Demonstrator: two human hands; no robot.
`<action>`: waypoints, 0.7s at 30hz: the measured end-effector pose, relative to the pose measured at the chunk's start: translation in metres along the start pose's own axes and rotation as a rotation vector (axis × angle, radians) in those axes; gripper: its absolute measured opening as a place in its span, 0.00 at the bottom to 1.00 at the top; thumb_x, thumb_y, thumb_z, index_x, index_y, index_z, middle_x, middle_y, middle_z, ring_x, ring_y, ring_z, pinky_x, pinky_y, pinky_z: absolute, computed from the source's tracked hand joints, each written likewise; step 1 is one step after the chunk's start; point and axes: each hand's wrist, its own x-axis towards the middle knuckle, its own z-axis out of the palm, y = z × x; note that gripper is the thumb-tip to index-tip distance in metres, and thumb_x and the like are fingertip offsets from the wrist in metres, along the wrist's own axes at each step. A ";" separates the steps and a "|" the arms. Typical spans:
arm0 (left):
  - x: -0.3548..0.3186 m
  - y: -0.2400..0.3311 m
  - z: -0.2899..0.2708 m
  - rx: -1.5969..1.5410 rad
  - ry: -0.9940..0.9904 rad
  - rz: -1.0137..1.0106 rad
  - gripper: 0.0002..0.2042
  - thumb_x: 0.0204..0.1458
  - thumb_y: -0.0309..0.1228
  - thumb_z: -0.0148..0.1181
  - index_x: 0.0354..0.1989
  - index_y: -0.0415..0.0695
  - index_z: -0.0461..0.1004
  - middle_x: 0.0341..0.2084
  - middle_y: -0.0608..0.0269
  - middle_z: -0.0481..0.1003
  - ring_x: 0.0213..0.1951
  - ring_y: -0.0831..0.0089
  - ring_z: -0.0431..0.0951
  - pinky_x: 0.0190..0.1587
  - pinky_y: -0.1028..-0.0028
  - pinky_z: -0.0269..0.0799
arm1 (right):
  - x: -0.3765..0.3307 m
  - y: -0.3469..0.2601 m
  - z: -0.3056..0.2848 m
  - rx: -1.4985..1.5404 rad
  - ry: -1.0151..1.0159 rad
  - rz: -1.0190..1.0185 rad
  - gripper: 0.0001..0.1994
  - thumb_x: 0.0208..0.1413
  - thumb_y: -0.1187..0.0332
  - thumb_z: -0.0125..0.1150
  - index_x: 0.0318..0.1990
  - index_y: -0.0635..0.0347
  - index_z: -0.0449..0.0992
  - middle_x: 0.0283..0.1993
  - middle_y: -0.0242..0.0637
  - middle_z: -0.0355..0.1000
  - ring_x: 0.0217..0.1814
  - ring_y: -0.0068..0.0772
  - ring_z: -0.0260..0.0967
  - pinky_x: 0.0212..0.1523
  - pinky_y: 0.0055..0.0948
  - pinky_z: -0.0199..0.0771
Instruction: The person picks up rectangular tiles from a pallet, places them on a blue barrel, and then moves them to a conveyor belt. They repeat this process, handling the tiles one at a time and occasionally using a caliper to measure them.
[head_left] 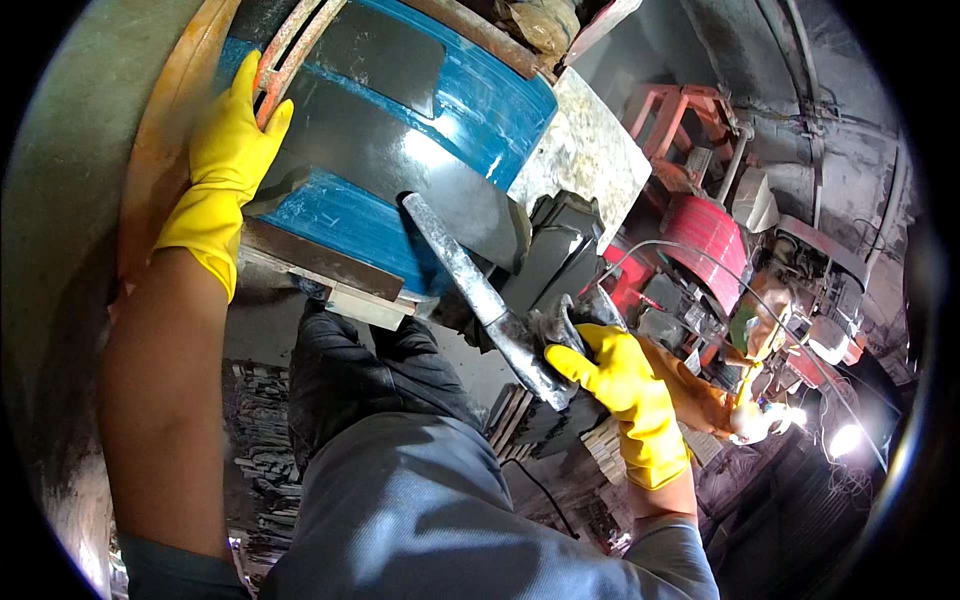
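Note:
My left hand [232, 140], in a yellow rubber glove, lies against a worn red metal guide [285, 65], its thumb and fingers apart. Beside it, flat dark grey slabs [385, 150] rest on a scuffed blue surface [335, 220]. My right hand [630, 405], gloved the same way, is closed at the lower end of a long grey metal bar [455, 260]. A crumpled dark grey piece [555, 325] shows at its fingertips; what exactly the fingers grip is hidden. Several dark slabs [565, 255] stand on edge just beyond.
A pale speckled board [585, 150] adjoins the blue surface. Stacked thin slabs [265, 425] lie low on the left. Red machinery [705, 240] with loose cables fills the right, near a bright lamp [845, 440]. My legs [345, 370] stand close to the blue surface's near edge.

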 end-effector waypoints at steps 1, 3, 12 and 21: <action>0.000 0.001 0.000 0.000 -0.002 -0.003 0.37 0.62 0.45 0.68 0.77 0.50 0.60 0.61 0.40 0.77 0.60 0.42 0.79 0.60 0.57 0.76 | 0.000 0.000 0.000 -0.003 -0.001 -0.004 0.24 0.62 0.50 0.72 0.51 0.65 0.84 0.39 0.52 0.83 0.40 0.47 0.81 0.45 0.42 0.76; 0.002 0.001 -0.002 0.001 0.002 0.001 0.37 0.62 0.45 0.68 0.77 0.50 0.60 0.61 0.40 0.77 0.59 0.42 0.79 0.60 0.57 0.76 | 0.002 0.000 0.000 0.003 0.002 -0.021 0.24 0.62 0.50 0.72 0.51 0.65 0.84 0.39 0.52 0.83 0.40 0.47 0.81 0.45 0.42 0.76; 0.006 -0.004 0.000 0.026 -0.001 0.016 0.37 0.61 0.42 0.67 0.77 0.49 0.60 0.61 0.41 0.77 0.59 0.42 0.79 0.59 0.58 0.76 | 0.004 0.003 0.002 -0.023 -0.001 -0.051 0.27 0.60 0.46 0.71 0.50 0.65 0.84 0.41 0.54 0.83 0.44 0.53 0.82 0.47 0.43 0.77; 0.013 -0.012 0.023 0.110 0.094 0.098 0.35 0.60 0.46 0.68 0.74 0.49 0.66 0.49 0.41 0.82 0.48 0.40 0.83 0.47 0.53 0.81 | 0.006 0.019 0.006 -0.055 0.014 0.010 0.29 0.59 0.44 0.71 0.51 0.65 0.84 0.45 0.56 0.83 0.50 0.57 0.81 0.52 0.44 0.78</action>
